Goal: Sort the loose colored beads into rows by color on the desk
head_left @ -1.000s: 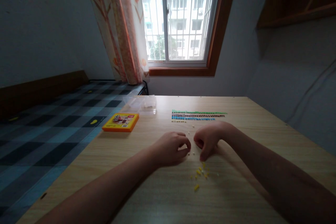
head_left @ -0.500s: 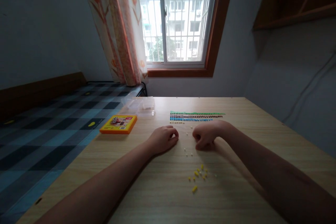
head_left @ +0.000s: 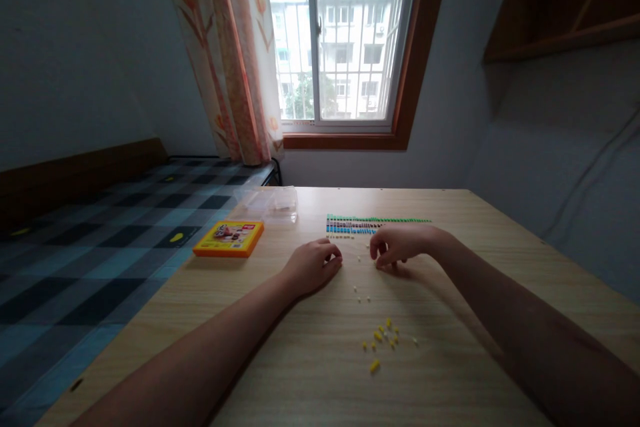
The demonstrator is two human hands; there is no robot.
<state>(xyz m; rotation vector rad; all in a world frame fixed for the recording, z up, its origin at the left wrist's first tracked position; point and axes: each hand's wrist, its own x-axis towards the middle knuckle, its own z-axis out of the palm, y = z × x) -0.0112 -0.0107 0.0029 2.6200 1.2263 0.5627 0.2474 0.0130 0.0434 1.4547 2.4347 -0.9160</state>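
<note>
At a wooden table (head_left: 500, 293), the left hand (head_left: 313, 265) is resting curled closed and the right hand (head_left: 397, 245) is pinching, any bead unseen, beside three long bead rows (head_left: 375, 222); a short fourth is forming, with yellow beads (head_left: 383, 337) lying loose

The room is dimly lit by daylight from the overexposed window (head_left: 345, 47). Walls are left in shadow, a soft sheen is cast on the counter (head_left: 450, 213), and straight lines are bowed at the edges.
</note>
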